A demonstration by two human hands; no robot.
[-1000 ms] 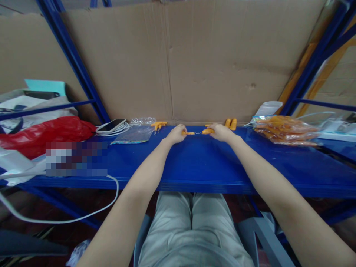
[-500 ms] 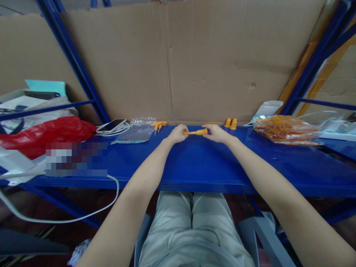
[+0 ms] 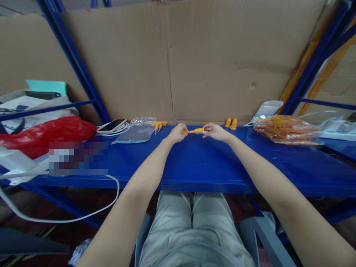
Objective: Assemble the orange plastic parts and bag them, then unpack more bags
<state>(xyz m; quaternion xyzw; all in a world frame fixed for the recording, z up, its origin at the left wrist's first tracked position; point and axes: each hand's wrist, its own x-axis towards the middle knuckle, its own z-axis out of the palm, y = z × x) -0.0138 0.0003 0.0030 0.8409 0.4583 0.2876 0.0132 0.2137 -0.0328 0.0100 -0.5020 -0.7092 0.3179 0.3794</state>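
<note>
Orange corkscrew [image 3: 194, 131]: over rear middle of blue table [image 3: 205, 167], between both hands. Left to right: white bundle [image 3: 29, 102], table's left end, dark markings illegible; clear bag [image 3: 133, 134], left rear, contents uncertain; left hand [image 3: 177, 134], fingers curled round corkscrew's left end; right hand [image 3: 215, 132], fingertips pinching its right; clear bag of orange pieces [image 3: 283, 128], right rear.

The trousers [image 3: 208, 213] are pale grey with a tiny bit of green. They are one plain colour, and they look loose and soft. Lots of little wrinkles run over both legs. Near the bottom, a round edge of grey cloth [image 3: 194, 254] shows at the tummy; it is hard to tell if that is a shirt. Both arms [image 3: 141, 178] are bare, and the left hand [image 3: 177, 134] and right hand [image 3: 216, 132] are bare too.
</note>
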